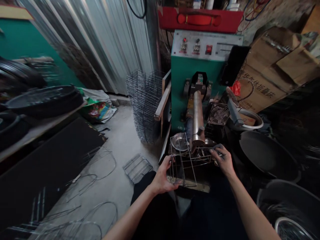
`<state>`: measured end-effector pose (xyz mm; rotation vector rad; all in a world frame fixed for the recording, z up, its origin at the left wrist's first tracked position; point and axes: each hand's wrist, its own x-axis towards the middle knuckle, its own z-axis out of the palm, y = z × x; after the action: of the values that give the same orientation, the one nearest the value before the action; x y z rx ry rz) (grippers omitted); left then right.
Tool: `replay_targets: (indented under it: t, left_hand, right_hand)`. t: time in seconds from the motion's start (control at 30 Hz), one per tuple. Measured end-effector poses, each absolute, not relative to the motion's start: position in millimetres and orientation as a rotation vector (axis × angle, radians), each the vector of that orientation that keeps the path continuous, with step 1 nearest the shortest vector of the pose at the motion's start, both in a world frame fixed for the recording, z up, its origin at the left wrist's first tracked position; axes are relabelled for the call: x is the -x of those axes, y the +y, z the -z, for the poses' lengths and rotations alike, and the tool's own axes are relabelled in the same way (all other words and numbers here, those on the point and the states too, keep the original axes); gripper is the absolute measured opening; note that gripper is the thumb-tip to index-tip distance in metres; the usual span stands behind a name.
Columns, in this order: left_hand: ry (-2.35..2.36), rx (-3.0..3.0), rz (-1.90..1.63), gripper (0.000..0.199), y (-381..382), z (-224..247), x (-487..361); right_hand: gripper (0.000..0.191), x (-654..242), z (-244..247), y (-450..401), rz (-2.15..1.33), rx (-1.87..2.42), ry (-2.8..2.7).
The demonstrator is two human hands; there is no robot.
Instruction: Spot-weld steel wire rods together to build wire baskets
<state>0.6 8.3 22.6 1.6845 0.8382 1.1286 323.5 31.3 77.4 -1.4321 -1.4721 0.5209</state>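
My left hand (163, 178) is closed around the left side of a rectangular wire frame (183, 163), which tilts up under the machine's head. My right hand (223, 160) pinches a thin metal wire (205, 148) that reaches left towards the frame; whether the two are joined I cannot tell. Just above them points the thick metal cylinder (198, 116) of a green machine (180, 80), its tip close to the wire. A shallow metal dish (180, 141) sits behind the frame.
Stacked wire grids (145, 106) stand left of the machine, beside a wooden bar (163, 103). Another wire frame (137, 168) lies on the floor near my leg. Black basins (268, 155) are at right, below a cardboard box (265, 73). Loose wires (97, 206) cover the floor at left.
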Motion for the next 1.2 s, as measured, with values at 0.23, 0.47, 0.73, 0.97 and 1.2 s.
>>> replay_targets:
  t: [0.23,0.47,0.73,0.97,1.2]
  left_hand:
    - [0.863,-1.756,-1.128,0.099,25,-27,-2]
    - [0.858,-1.797,-1.116,0.093,34,-39,-8]
    - [0.865,-1.794,-1.089,0.094,46,-41,-10]
    - [0.855,-1.62,-1.11,0.087,7,-39,-12]
    - [0.909,-0.866,-1.182,0.075,-106,-24,-11]
  right_hand:
    - [0.05,-327,-69,47,-0.463,1.409,-1.439]
    - [0.049,-330,-70,57,-0.456,1.402,-1.442]
    - [0.048,-332,-69,57,-0.422,1.431,-1.442]
    - [0.043,-353,-65,27,-0.401,1.442,-1.345]
    - [0.067,-396,-13,-78,-0.288,1.893,-1.255]
